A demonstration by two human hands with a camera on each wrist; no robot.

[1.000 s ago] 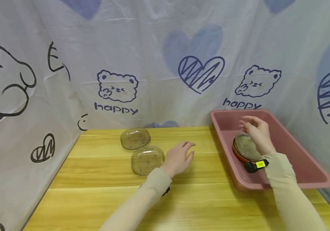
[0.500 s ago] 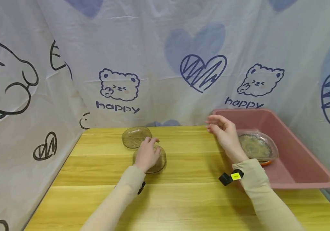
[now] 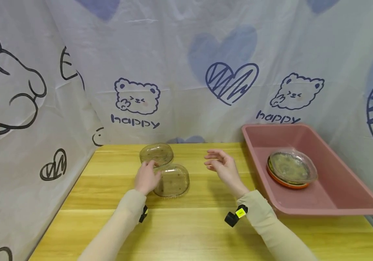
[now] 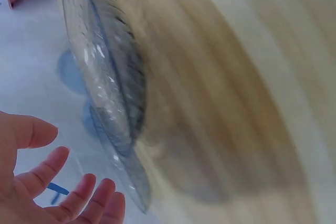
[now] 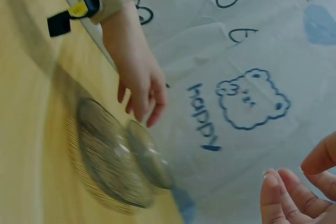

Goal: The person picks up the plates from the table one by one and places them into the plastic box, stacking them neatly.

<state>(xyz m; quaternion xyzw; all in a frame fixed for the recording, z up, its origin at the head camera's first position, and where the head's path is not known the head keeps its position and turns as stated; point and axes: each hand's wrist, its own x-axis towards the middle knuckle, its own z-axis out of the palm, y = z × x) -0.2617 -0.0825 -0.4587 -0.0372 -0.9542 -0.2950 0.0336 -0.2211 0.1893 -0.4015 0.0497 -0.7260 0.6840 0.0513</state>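
Observation:
Two clear brownish dishes are on the wooden table, a nearer ribbed one (image 3: 174, 181) and a farther one (image 3: 158, 153) that adjoin in the head view. My left hand (image 3: 146, 178) hovers by the nearer dish's left side, its fingertips overlapping the farther dish's edge. In the left wrist view, its fingers (image 4: 44, 169) are spread and loosely bent beside the dishes, holding nothing. My right hand (image 3: 224, 168) hangs in the air between the dishes and the basin, with fingers relaxed and nothing held.
A pink basin (image 3: 336, 177) stands at the right of the wooden table (image 3: 179, 232). Inside, a clear dish (image 3: 290, 166) lies stacked on an orange-edged dish (image 3: 298, 186). A printed cloth (image 3: 179, 90) hangs behind and along the sides.
My left hand has swung left across the nearer dish to its left side. My right hand has left the space over the basin and moved left above the table.

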